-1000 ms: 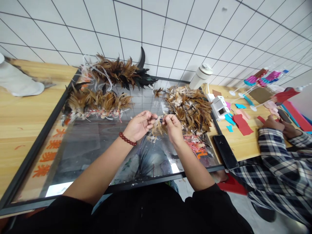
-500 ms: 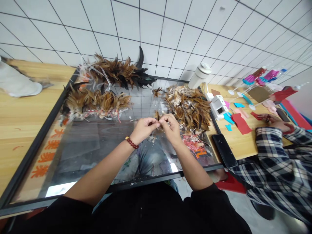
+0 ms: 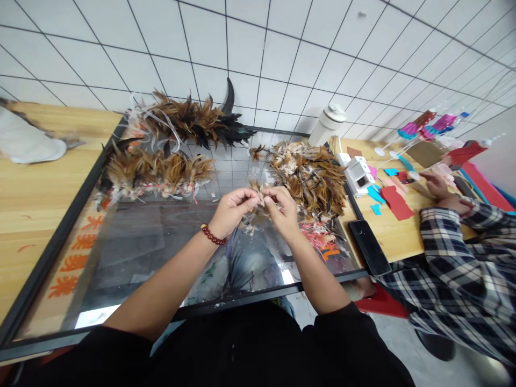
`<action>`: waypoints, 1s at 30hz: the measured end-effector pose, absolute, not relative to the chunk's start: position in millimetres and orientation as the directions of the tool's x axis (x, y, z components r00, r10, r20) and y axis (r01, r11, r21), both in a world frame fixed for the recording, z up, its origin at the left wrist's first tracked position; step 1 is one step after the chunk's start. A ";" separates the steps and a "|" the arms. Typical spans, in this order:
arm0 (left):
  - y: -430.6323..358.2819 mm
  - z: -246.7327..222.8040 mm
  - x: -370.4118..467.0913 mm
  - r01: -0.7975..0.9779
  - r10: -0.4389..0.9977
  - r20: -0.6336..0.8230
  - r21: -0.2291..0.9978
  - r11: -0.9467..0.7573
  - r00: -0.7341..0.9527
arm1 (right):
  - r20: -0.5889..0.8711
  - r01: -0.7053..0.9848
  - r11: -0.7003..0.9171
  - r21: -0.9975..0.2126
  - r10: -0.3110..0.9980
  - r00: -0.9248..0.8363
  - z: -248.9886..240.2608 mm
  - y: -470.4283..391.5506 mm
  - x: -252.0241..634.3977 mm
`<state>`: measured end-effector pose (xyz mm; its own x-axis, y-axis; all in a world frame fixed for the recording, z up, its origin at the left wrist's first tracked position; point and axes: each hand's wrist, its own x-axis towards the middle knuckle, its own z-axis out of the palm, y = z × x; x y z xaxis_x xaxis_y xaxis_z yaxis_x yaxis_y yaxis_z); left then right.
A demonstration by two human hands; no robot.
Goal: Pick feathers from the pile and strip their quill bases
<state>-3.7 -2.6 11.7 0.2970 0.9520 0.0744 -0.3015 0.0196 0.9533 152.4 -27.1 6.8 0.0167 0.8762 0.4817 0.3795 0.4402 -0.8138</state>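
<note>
My left hand (image 3: 234,212) and my right hand (image 3: 283,210) meet over the middle of the glass-topped table (image 3: 153,242), each closed in a pinch. Between the fingertips sits a small brown feather (image 3: 256,188), its tip pointing away from me; its base is mostly hidden by the fingers. Just right of my right hand lies a large heap of brown and whitish feathers (image 3: 318,180). Pinkish-red scraps (image 3: 316,236) lie below that heap. Pale fluff (image 3: 250,226) is scattered under my hands. On the left is a row of feather bunches (image 3: 157,172).
Darker feathers (image 3: 189,118) lie along the back near the tiled wall. A white bottle (image 3: 327,126), a white power strip (image 3: 358,174) and a black phone (image 3: 368,247) stand or lie at right. A co-worker's hand (image 3: 439,188) is over coloured scraps on the neighbouring table.
My hands have moved slightly apart and more of the feather shows between the fingertips. The co-worker's hand has lifted and shifted. The view has turned a little.
</note>
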 end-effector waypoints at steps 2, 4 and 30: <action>-2.3 13.1 -4.0 -0.285 0.955 0.115 0.958 -0.034 0.275 | 0.478 0.392 0.422 -0.817 0.876 0.054 6.8 -27.3 151.8; -2.2 15.3 -4.6 -0.241 0.954 0.156 0.966 -0.093 0.258 | 0.496 0.387 0.430 -0.816 0.864 0.086 8.0 -28.1 151.2; -3.3 24.4 -1.9 -0.341 0.957 -0.133 0.914 0.219 0.259 | 0.535 0.395 0.496 -0.773 0.845 -0.012 6.8 -27.8 152.9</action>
